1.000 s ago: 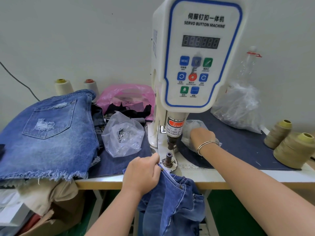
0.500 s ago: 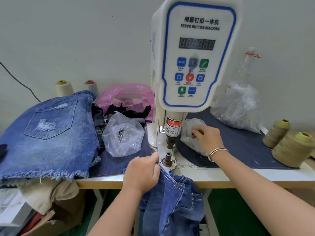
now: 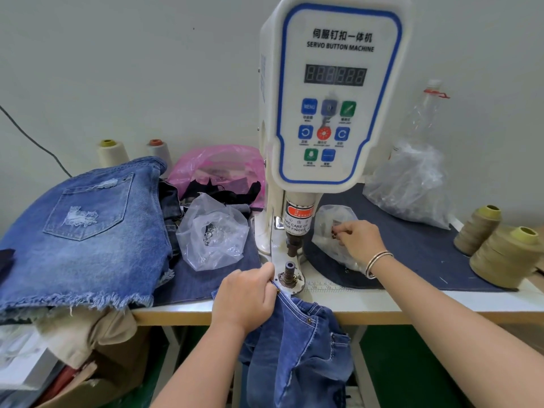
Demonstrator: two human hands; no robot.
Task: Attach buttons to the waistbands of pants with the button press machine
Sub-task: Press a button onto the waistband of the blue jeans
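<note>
Left hand grips the waistband beside the die; right hand pinches, seemingly, a button from the bag. Slack denim could misplace the button.

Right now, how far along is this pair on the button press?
Done: the left hand grips the jeans waistband beside the lower die. In hand: the right hand pinches a button at the small clear bag. Left: load the button, position the waistband, press. The denim shorts lie stacked alongside.
</note>
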